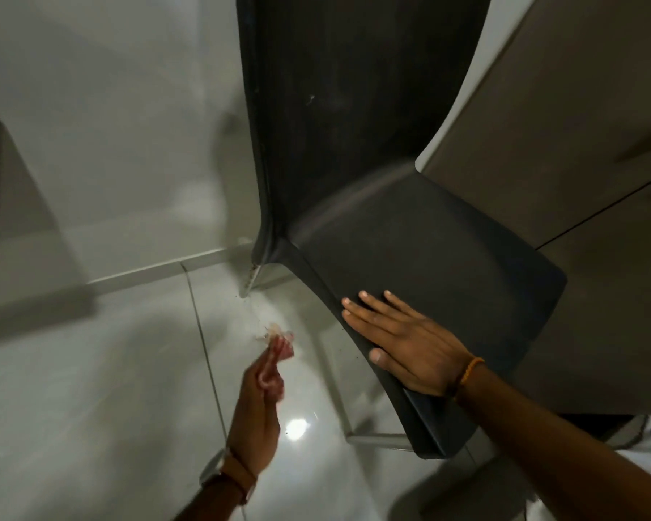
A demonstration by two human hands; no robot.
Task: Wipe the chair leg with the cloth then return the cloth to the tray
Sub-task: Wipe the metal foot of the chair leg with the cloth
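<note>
While the right hand (403, 344) lies flat on the matte chair (410, 250), the left hand (258, 411) pinches perhaps crumpled cloth (279, 342).

The cloth (279, 342) at the left hand's (258, 419) fingertips is motion-blurred, its shape unreadable. The chair leg (249, 280) shows only a short stretch below the chair (410, 238), whose backrest runs off the top edge. The counter (579, 144) is cut off at right.
</note>
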